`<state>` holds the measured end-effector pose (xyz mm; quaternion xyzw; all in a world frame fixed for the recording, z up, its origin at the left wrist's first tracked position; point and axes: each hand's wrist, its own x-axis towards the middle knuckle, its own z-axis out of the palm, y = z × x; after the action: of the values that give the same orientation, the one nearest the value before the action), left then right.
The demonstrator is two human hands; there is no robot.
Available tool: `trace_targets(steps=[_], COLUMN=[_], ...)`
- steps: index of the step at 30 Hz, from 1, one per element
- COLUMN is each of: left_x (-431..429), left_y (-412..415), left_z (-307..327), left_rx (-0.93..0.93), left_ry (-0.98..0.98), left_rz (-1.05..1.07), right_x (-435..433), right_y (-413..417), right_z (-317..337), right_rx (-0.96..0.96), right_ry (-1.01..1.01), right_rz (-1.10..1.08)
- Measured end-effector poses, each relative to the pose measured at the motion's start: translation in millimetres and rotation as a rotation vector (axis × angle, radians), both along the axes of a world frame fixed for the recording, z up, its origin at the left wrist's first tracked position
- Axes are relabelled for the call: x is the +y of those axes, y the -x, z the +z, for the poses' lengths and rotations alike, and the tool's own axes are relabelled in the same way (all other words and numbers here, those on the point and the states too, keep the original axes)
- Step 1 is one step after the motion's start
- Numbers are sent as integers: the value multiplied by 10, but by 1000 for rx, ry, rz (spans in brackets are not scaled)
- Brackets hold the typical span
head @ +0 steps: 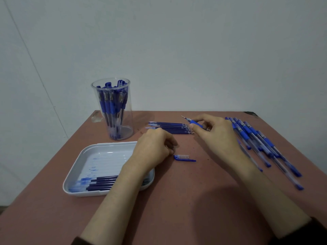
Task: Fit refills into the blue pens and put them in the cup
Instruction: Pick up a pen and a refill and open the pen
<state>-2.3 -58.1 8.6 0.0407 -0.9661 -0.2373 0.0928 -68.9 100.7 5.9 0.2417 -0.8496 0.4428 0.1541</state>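
Observation:
My right hand [217, 133] pinches an uncapped blue pen [194, 123] by its blue grip, with the metal tip pointing up and left above a row of dark blue refills [169, 128]. My left hand [154, 149] rests on the table with loosely curled fingers and nothing visibly in it, between the refills and a loose pen cap [184, 157]. A clear plastic cup [127, 110] at the back left stands upright with several blue pens in it. More blue pens [261, 142] lie in a pile to the right, partly under my right wrist.
A white tray [92, 152] at the front left holds several dark refills, and my left forearm crosses its right side. The brown table [177, 200] ends near the wall behind the cup. A scrap of clear tape [96, 118] lies at the back left corner.

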Motion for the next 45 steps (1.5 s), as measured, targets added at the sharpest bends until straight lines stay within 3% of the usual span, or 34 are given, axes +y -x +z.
trace_targets(steps=[7,13,18,22,25,31,38,39,41,43,45], left_x=[-41,2,17,-41,-13,13,-112,-168,-271,-329,-360], left_y=[-7,-23,-27,-19,-36,-23,73,126,264,453,683], left_z=[17,104,121,174,201,129,346,421,581,660,614], left_rx=[69,234,236,350,348,359,671,732,788,707,534], left_ry=[-129,-812,-1082,-1353,-1459,-1313,-1465,-1405,-1079,-646,-346], left_rz=[2,1,24,70,-6,-29,58,56,61,56,31], right_x=[-16,-34,-59,-42,-58,-71,4,16,32,39,47], right_y=[-37,-106,-133,-113,-104,-91,47,83,142,171,175], right_z=[14,81,93,94,70,40,-45,-70,-105,-108,-90], right_rx=[-22,-198,-251,-255,-264,-308,-293,-280,-261,-235,-190], right_ry=[-13,211,221,223,214,233,213,199,184,185,161], right_rz=[10,256,327,302,298,337,238,196,125,91,70])
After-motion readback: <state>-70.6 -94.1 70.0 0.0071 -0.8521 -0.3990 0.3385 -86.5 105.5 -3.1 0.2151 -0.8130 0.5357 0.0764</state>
